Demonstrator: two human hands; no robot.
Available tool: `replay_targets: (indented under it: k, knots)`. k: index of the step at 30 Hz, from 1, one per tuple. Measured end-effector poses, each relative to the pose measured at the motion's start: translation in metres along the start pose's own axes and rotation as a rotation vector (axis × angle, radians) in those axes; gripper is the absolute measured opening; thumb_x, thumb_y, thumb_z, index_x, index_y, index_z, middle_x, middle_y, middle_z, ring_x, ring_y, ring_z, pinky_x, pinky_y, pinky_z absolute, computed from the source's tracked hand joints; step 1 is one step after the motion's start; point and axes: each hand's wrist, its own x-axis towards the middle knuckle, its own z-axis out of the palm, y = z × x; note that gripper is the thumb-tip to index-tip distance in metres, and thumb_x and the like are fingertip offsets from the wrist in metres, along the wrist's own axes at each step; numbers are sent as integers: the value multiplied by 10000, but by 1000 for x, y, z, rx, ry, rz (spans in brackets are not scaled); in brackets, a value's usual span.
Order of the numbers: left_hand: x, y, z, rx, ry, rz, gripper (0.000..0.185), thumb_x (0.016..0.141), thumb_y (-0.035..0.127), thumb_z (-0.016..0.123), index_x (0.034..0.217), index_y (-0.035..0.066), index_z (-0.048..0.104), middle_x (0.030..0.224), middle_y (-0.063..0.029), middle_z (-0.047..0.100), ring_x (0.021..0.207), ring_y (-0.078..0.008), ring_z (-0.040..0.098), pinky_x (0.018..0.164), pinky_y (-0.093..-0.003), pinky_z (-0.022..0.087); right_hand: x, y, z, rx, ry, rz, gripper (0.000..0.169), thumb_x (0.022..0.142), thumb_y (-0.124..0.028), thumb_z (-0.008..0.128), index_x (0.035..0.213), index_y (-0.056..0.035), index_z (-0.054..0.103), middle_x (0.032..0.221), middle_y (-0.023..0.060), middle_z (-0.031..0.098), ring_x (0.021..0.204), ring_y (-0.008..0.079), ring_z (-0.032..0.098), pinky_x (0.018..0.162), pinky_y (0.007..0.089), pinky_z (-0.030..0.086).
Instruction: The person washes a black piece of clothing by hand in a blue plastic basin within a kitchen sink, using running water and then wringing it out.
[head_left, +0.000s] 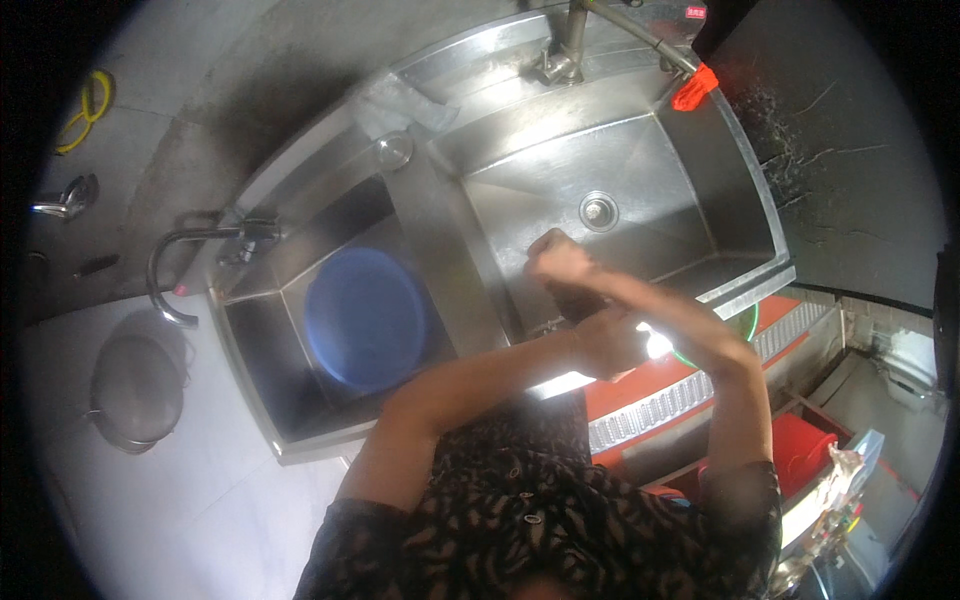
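Note:
My forearms cross over the front of a steel sink basin (645, 165). Bent at the wrist, my right hand (559, 257) is above the basin's near left part, its fingers curled. My left hand (609, 346) lies lower, at the sink's front edge, partly behind my right forearm. A dark patch shows between the two hands; whether it is an object or shadow I cannot tell. The fingers of both hands are largely hidden, so what they hold is unclear. A round blue basin (366, 319) sits in the left sink compartment.
Faucets stand behind the right compartment (574, 45) and at the left one (172, 247). An orange-red cloth (696, 88) hangs at the back right corner. A round metal strainer or pan (137, 390) lies on the white counter (217, 480). A red container (802, 450) is low at right.

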Motion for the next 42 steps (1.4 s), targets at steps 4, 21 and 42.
replay_targets:
  k: [4, 21, 42]
  knots:
    - [-31, 2, 57, -2, 70, -111, 135, 688, 166, 546, 745, 47, 574, 837, -75, 542, 841, -237, 527, 722, -386, 421, 9, 3, 18, -5, 33, 83, 171, 668, -87, 571, 541, 26, 575, 494, 88, 553, 434, 129, 515, 462, 295, 438]
    - [-46, -15, 56, -316, -768, -581, 185, 814, 182, 515, 914, 32, 555, 959, -92, 559, 926, -247, 525, 828, -363, 416, 63, 55, 71, 255, 178, 72, 190, 672, -103, 529, 572, 42, 601, 464, 132, 545, 457, 193, 555, 523, 328, 467]
    - [-27, 30, -102, -823, 339, -486, 156, 786, 142, 519, 906, 61, 577, 828, -98, 615, 761, -185, 591, 688, -336, 492, -110, 114, 44, 1037, -273, -74, 493, 764, -282, 684, 1196, -174, 471, 1044, 51, 562, 931, 186, 573, 572, 366, 537]
